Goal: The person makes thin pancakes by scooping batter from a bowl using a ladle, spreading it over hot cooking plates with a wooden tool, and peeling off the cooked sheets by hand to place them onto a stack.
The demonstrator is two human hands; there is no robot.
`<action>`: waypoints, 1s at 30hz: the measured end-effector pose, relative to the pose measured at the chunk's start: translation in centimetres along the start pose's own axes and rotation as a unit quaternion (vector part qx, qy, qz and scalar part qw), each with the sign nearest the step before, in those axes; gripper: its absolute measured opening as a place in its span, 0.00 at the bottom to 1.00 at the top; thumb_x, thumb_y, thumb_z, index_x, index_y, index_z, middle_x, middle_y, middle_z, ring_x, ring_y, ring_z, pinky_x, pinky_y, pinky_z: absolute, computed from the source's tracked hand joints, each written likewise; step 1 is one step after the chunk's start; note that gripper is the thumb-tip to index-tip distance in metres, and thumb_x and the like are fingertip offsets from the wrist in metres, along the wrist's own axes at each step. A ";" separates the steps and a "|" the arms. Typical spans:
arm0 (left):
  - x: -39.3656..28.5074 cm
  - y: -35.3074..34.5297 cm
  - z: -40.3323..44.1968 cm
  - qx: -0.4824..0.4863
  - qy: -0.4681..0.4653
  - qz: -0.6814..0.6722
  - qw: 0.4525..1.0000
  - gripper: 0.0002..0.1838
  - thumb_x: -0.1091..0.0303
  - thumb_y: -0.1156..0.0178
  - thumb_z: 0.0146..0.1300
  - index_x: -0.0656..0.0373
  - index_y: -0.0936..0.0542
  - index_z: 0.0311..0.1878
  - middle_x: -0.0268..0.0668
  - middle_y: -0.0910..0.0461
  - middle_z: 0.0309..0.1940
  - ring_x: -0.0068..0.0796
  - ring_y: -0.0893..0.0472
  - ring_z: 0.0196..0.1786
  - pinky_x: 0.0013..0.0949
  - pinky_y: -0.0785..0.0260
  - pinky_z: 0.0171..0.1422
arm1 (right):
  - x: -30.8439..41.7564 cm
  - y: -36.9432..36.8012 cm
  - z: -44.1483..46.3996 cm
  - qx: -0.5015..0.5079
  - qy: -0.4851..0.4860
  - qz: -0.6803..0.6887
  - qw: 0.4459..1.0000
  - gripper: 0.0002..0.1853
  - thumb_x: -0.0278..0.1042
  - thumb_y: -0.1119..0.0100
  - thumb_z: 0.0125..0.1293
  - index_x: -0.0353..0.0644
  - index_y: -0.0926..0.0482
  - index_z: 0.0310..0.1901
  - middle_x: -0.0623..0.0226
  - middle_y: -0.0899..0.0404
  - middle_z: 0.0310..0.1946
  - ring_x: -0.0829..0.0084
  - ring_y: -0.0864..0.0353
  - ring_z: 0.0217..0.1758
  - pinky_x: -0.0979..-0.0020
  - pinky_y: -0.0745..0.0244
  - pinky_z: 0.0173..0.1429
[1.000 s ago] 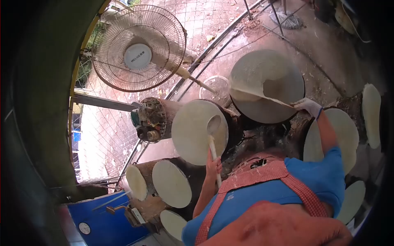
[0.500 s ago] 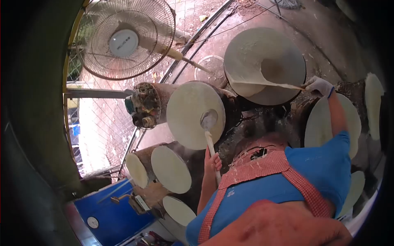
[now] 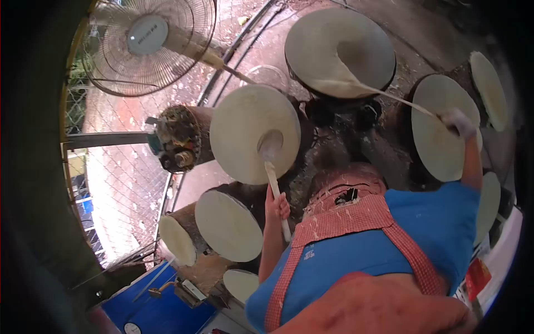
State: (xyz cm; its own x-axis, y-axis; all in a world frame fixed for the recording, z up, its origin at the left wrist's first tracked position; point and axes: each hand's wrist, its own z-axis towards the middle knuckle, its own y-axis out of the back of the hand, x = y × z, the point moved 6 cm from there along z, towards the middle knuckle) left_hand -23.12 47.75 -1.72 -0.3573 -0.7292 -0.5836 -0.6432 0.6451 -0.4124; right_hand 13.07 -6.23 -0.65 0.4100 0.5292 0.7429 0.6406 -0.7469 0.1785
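My left hand (image 3: 277, 206) is closed round the pale handle of a ladle (image 3: 272, 147). The ladle's round bowl rests on a round griddle (image 3: 238, 119) coated with pale batter. At the right, my right hand (image 3: 457, 122), in a whitish glove, grips the drawn-out end of a thin batter sheet (image 3: 345, 84). That sheet stretches like a taut strip from the upper griddle (image 3: 370, 53), where its wide part is still attached. My right hand is in front of another coated round griddle (image 3: 436, 150).
More round, pale-coated griddles stand in a ring around me, such as one (image 3: 229, 225) at lower left and one (image 3: 489, 92) at far right. A standing fan (image 3: 147, 34) is at upper left. A blue panel (image 3: 150, 303) with a gauge lies at lower left.
My right hand has moved right, away from the upper griddle, and the sheet's pulled strip is longer. My left hand keeps the ladle on the same griddle. The whole view has shifted.
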 end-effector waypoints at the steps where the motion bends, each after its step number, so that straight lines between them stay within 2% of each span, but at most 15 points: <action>1: -0.1 0.6 0.3 0.023 -0.003 0.014 1.000 0.33 0.76 0.50 0.61 0.38 0.50 0.66 0.29 0.41 0.13 0.18 0.41 0.08 0.22 0.48 0.07 | -3.0 -0.6 -3.4 -0.083 -0.008 0.060 0.995 0.10 0.28 0.44 0.48 0.33 0.22 0.33 0.75 0.33 0.17 0.86 0.39 0.13 0.80 0.46 0.16; 3: -0.2 1.6 -0.1 0.027 0.031 0.013 0.999 0.32 0.76 0.51 0.61 0.39 0.49 0.66 0.29 0.41 0.13 0.17 0.42 0.08 0.22 0.48 0.07 | -8.7 -5.6 -6.2 -0.174 0.018 0.178 0.968 0.15 0.31 0.42 0.51 0.36 0.22 0.40 0.77 0.33 0.14 0.84 0.40 0.12 0.79 0.46 0.16; 5: -0.3 1.8 -0.6 0.070 0.055 -0.013 0.996 0.32 0.76 0.51 0.61 0.35 0.46 0.64 0.28 0.41 0.13 0.17 0.42 0.08 0.21 0.50 0.07 | -3.0 -16.2 -7.0 -0.284 0.079 0.209 0.933 0.15 0.34 0.40 0.52 0.37 0.21 0.42 0.74 0.26 0.24 0.83 0.30 0.25 0.79 0.35 0.28; 6: -0.3 2.4 -0.2 0.079 0.073 -0.024 0.994 0.32 0.76 0.51 0.61 0.34 0.46 0.64 0.28 0.42 0.13 0.16 0.42 0.08 0.20 0.50 0.07 | -4.0 -19.6 -3.9 -0.259 0.036 0.128 0.957 0.16 0.36 0.40 0.53 0.36 0.21 0.43 0.71 0.23 0.28 0.81 0.27 0.29 0.78 0.31 0.34; 7: 0.0 2.9 -0.3 0.086 0.095 -0.037 0.991 0.32 0.76 0.50 0.60 0.32 0.46 0.63 0.28 0.42 0.13 0.16 0.43 0.08 0.20 0.50 0.07 | 1.3 -24.3 -3.1 -0.306 0.180 0.158 0.921 0.18 0.37 0.40 0.54 0.35 0.22 0.44 0.69 0.21 0.31 0.79 0.26 0.32 0.77 0.31 0.38; 8: -0.2 2.7 -0.5 0.099 0.092 -0.046 0.990 0.32 0.76 0.51 0.60 0.31 0.46 0.63 0.28 0.43 0.13 0.16 0.43 0.08 0.20 0.50 0.06 | 2.1 -27.3 -1.0 -0.315 0.137 0.078 0.936 0.20 0.38 0.41 0.55 0.33 0.23 0.46 0.66 0.19 0.35 0.78 0.23 0.35 0.73 0.29 0.40; 9: -0.6 2.6 -0.8 0.109 0.088 -0.054 0.989 0.32 0.76 0.51 0.61 0.29 0.46 0.63 0.27 0.44 0.13 0.16 0.44 0.08 0.20 0.50 0.06 | 3.5 -29.9 1.3 -0.374 0.269 0.038 0.887 0.17 0.41 0.43 0.56 0.40 0.21 0.43 0.59 0.19 0.34 0.70 0.20 0.36 0.69 0.29 0.41; 11: -0.8 2.1 -1.9 0.134 0.074 -0.055 0.987 0.32 0.75 0.51 0.61 0.31 0.45 0.63 0.28 0.43 0.15 0.16 0.44 0.09 0.19 0.50 0.06 | 7.3 -32.5 3.2 -0.373 0.217 -0.188 0.882 0.14 0.42 0.44 0.57 0.45 0.20 0.41 0.55 0.20 0.30 0.60 0.21 0.34 0.65 0.29 0.38; 16: -1.6 1.5 -5.9 0.266 0.049 -0.124 0.955 0.34 0.72 0.52 0.62 0.30 0.51 0.67 0.32 0.41 0.21 0.16 0.42 0.11 0.18 0.48 0.08 | 3.0 -27.8 -0.6 -0.473 0.128 -0.331 0.807 0.11 0.45 0.46 0.58 0.51 0.20 0.38 0.59 0.23 0.22 0.56 0.22 0.26 0.57 0.28 0.30; 19: -1.3 1.4 -6.6 0.328 0.060 -0.177 0.926 0.34 0.73 0.55 0.64 0.30 0.54 0.67 0.34 0.41 0.22 0.17 0.42 0.12 0.18 0.47 0.09 | 3.2 -26.7 -0.3 -0.489 0.239 -0.109 0.832 0.14 0.38 0.48 0.59 0.46 0.22 0.45 0.53 0.21 0.31 0.55 0.21 0.35 0.64 0.27 0.40; 20: -0.7 1.2 -7.0 0.337 0.073 -0.227 0.911 0.34 0.73 0.56 0.64 0.30 0.54 0.68 0.35 0.41 0.23 0.17 0.41 0.12 0.18 0.46 0.09 | 7.3 -28.0 -2.1 -0.455 0.128 -0.094 0.876 0.15 0.38 0.48 0.58 0.42 0.22 0.45 0.51 0.21 0.34 0.56 0.22 0.39 0.66 0.29 0.44; 21: -0.6 0.4 -7.4 0.383 0.090 -0.291 0.872 0.32 0.72 0.59 0.65 0.32 0.55 0.68 0.34 0.42 0.22 0.18 0.41 0.14 0.19 0.45 0.10 | 6.5 -28.6 2.0 -0.442 0.212 -0.070 0.869 0.17 0.41 0.47 0.57 0.39 0.22 0.42 0.52 0.22 0.35 0.57 0.22 0.41 0.65 0.30 0.44; 22: -0.4 0.2 -7.2 0.370 0.084 -0.290 0.879 0.31 0.72 0.59 0.66 0.33 0.54 0.68 0.34 0.41 0.22 0.19 0.41 0.14 0.20 0.45 0.11 | 6.5 -30.1 5.4 -0.416 0.308 -0.173 0.838 0.18 0.44 0.45 0.55 0.39 0.21 0.41 0.52 0.22 0.36 0.57 0.23 0.42 0.65 0.30 0.43; 26: -0.1 0.5 -7.5 0.254 0.048 -0.219 0.941 0.32 0.71 0.57 0.65 0.34 0.54 0.68 0.34 0.41 0.20 0.21 0.41 0.13 0.23 0.44 0.11 | 6.5 -27.8 2.4 -0.402 0.161 -0.207 0.878 0.17 0.47 0.46 0.55 0.45 0.20 0.39 0.53 0.22 0.33 0.56 0.23 0.39 0.61 0.30 0.42; 30: 0.3 0.4 -7.7 0.367 0.053 -0.244 0.896 0.31 0.71 0.57 0.64 0.34 0.51 0.67 0.33 0.41 0.19 0.16 0.43 0.11 0.20 0.45 0.10 | 1.4 -20.4 6.6 -0.454 0.236 -0.146 0.847 0.16 0.49 0.47 0.55 0.46 0.20 0.36 0.52 0.22 0.29 0.54 0.22 0.35 0.57 0.29 0.38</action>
State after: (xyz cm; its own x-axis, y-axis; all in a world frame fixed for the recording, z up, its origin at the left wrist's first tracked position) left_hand -28.72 45.99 3.33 -0.2428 -0.9577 -0.1547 -0.1348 0.1912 -0.9723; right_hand 4.81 12.40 -7.51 -0.1221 0.6842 0.7190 -0.1813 -0.7276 0.6616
